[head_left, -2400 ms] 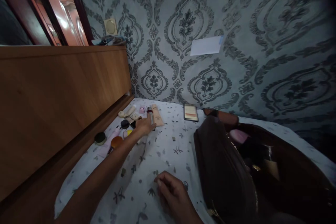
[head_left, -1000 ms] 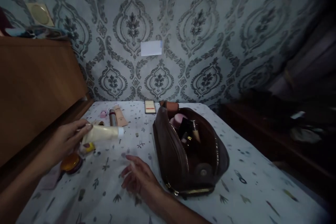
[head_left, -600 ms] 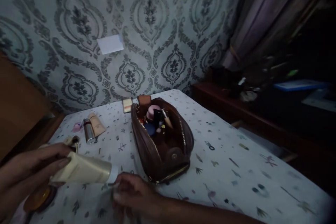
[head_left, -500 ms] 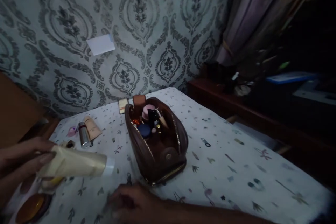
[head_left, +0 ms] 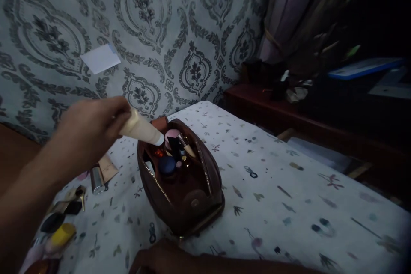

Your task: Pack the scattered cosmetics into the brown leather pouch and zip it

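Observation:
My left hand [head_left: 96, 130] grips a cream-coloured tube [head_left: 141, 128] near its flat end. The tube's white cap points down at the left rim of an unzipped brown bag [head_left: 180, 205]. Inside the bag lie a pink round item [head_left: 172, 136], a dark blue round item [head_left: 167, 165], a brush [head_left: 188, 147] and other small things. At the bottom edge, my right hand [head_left: 160, 259] is near the bag's front end, partly cut off by the frame, its fingers dark and mostly hidden.
Left of the bag, a silver bottle [head_left: 96, 179] and a peach tube [head_left: 107, 168] lie on the patterned cloth [head_left: 269, 205]. Nearer are a yellow item [head_left: 63, 233] and a black oval one [head_left: 53, 222]. A dark red ledge [head_left: 250, 102] stands at the right.
My left hand has carried the cream tube up and right, from over the cloth to the bag's left rim. My right hand sits lower in view. The view has shifted somewhat.

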`<state>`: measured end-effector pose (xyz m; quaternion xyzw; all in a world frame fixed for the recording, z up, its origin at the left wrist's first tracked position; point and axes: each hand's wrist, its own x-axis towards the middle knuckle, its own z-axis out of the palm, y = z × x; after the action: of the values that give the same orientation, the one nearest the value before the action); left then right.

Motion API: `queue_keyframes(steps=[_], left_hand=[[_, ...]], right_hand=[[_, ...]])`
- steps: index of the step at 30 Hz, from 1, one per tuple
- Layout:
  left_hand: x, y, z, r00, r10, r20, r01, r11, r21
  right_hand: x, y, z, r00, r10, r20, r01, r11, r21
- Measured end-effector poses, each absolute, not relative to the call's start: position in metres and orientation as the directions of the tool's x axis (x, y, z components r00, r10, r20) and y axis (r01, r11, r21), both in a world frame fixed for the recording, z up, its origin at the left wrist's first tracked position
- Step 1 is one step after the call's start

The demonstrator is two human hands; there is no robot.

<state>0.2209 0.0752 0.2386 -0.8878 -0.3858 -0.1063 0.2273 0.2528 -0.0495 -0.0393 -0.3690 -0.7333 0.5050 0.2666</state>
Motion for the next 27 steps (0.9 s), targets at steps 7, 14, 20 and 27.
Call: queue_keyframes(steps=[7,14,20,27], left_hand=[[0.266,0.1,0.209,0.706,0.706,0.051,0.615,-0.576,-0.538],[0.278,0.111,0.189,0.749,0.662,-0.042,0.552,-0.657,-0.514],[0.284,0.111,0.178,0.75,0.642,-0.159,0.512,-0.716,-0.475],[0.29,0.127,0.169,0.773,0.583,-0.25,0.487,-0.798,-0.356]], right_hand=[[0.254,-0.046,-0.029,-0.615,0.788,-0.022,0.35,0.248,-0.903],[0.252,-0.048,-0.032,-0.59,0.807,0.018,0.318,0.253,-0.914],[0.252,-0.049,-0.037,-0.568,0.823,0.026,0.281,0.223,-0.933],[0.244,-0.04,-0.058,-0.62,0.784,0.034,0.323,0.295,-0.899]])
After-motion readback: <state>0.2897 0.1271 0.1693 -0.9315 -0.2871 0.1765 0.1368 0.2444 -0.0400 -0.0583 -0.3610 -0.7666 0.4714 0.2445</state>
